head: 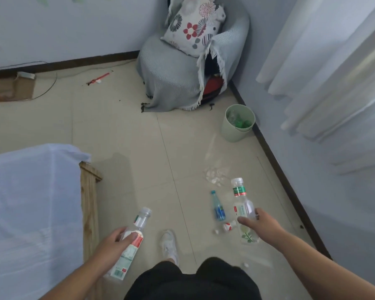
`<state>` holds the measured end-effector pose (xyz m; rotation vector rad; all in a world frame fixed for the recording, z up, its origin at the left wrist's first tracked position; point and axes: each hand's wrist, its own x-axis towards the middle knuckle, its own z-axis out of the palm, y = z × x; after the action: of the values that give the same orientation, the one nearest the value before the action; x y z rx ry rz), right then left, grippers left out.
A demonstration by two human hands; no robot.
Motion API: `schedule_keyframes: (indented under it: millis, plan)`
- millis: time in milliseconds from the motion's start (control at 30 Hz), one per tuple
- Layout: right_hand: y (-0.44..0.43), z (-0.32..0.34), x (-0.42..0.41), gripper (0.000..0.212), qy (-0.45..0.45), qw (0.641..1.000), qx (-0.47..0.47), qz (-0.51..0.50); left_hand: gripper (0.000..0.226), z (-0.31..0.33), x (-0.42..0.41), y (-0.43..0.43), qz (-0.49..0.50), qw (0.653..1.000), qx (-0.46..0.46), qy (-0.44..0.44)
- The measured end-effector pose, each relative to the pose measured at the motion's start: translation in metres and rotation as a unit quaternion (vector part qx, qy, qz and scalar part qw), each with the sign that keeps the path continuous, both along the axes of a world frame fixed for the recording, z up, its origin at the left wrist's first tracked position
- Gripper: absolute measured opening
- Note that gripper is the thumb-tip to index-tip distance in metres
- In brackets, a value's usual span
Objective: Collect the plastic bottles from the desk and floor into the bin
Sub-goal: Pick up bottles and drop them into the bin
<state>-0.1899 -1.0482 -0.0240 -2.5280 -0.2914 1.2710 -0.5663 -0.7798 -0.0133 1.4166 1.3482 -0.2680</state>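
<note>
Two clear plastic bottles are held, one per hand. The red-labelled bottle (pixel 132 241) is gripped around its middle by the left hand (pixel 115 243), fingers wrapped closed on the label; its long axis is tilted, cap pointing up and away to the right, base angled back toward the forearm. It is held over the floor (pixel 139 148), just beside the wooden corner of the bed (pixel 91 191).

The green-labelled bottle (pixel 243 211) is clamped in the right hand (pixel 258 221), thumb across the front, fingers behind. Its long axis runs nearly straight away from the person, cap pointing ahead, base projecting below the hand.

On the floor just left of the right hand, a blue-labelled bottle (pixel 218 206) lies on its side, blue cap pointing away, long axis roughly parallel to the held bottle. A small red-and-white bottle (pixel 229 226) lies near its base. A crumpled clear bottle (pixel 214 175) lies further ahead.

The pale green bin (pixel 238 123) stands well ahead by the right wall, near a draped chair (pixel 178 83) carrying a floral cushion (pixel 193 27). Green and clear items are seen inside the bin. One white shoe (pixel 169 245) is visible between the arms.
</note>
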Motion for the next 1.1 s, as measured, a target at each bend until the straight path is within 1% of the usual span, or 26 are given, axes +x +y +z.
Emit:
schedule_keyframes:
  millis: [67,133,267,333,433,533,567,667,733,800,967,1100]
  plan:
    - [0.005,-0.003,0.004,0.075,0.015,1.0,-0.01,-0.003,0.037,0.01,0.034,0.041,-0.008,1.0,0.013,-0.02]
    - [0.006,-0.007,0.007,0.071,0.032,0.999,-0.018,-0.022,0.031,0.018,0.069,0.078,-0.015,0.999,0.032,-0.039]
    - [0.018,-0.014,0.022,0.065,0.049,0.997,-0.021,-0.058,0.018,0.023,0.146,0.138,-0.004,0.994,0.062,-0.085]
    - [0.031,-0.02,0.038,0.066,0.058,0.995,-0.016,-0.074,0.022,0.023,0.187,0.163,-0.001,0.993,0.064,-0.104]
    - [0.058,-0.032,0.078,0.067,0.055,0.993,-0.008,-0.1,0.028,0.02,0.243,0.195,-0.012,0.991,0.065,-0.113]
    - [0.093,-0.033,0.132,0.064,0.069,0.993,-0.006,-0.099,0.018,0.02,0.286,0.221,-0.016,0.993,0.064,-0.102]
    - [0.106,-0.031,0.15,0.064,0.073,0.993,-0.005,-0.092,0.018,0.022,0.297,0.227,-0.02,0.993,0.064,-0.096]
    - [0.15,-0.017,0.209,0.073,0.07,0.996,0.007,-0.057,0.015,0.026,0.323,0.244,-0.003,0.996,0.052,-0.074]
    - [0.183,-0.004,0.248,0.079,0.053,0.998,0.024,-0.033,0.018,0.027,0.336,0.259,0.003,0.997,0.047,-0.062]
    - [0.218,0.005,0.283,0.073,0.03,0.998,0.044,-0.028,0.02,0.025,0.348,0.276,-0.007,0.998,0.044,-0.051]
    - [0.296,0.013,0.354,0.064,0.003,0.995,0.075,-0.063,0.039,0.013,0.388,0.336,-0.035,0.998,0.037,-0.034]
    - [0.343,0.009,0.39,0.067,0.004,0.991,0.074,-0.108,0.046,0.002,0.44,0.398,-0.064,0.997,0.023,-0.02]
